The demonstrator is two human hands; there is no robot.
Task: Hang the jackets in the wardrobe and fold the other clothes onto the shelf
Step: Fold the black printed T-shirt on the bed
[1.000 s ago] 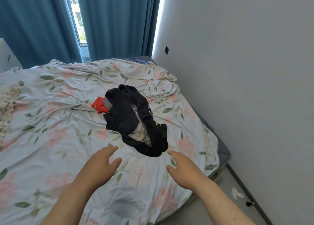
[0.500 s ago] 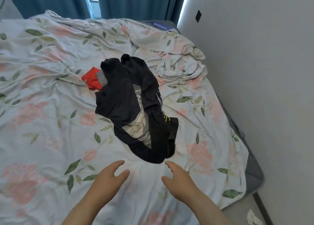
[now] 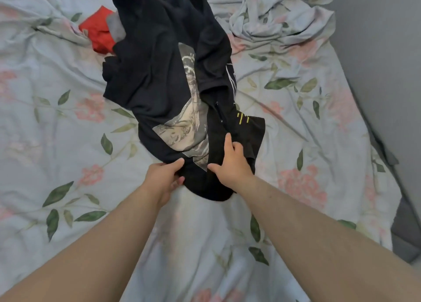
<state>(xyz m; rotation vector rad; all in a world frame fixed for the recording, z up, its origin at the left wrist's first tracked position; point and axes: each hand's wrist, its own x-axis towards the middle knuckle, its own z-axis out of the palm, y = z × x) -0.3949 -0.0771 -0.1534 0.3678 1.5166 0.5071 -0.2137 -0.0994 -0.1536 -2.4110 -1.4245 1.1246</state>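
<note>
**A:** so where's the black heap [image 3: 159,78] at?

**B:** middle of the bed [image 3: 68,146], all crumpled, with a pale print showing on top. a red piece [image 3: 100,35] pokes out from under its far-left side.

**A:** and the hands?

**B:** both on the heap's near end. left hand [image 3: 164,178] pinches the hem, thumb on top. right hand [image 3: 232,165] sits just beside it, fingers curled into a fold of the black fabric, thumb spread out.
</note>
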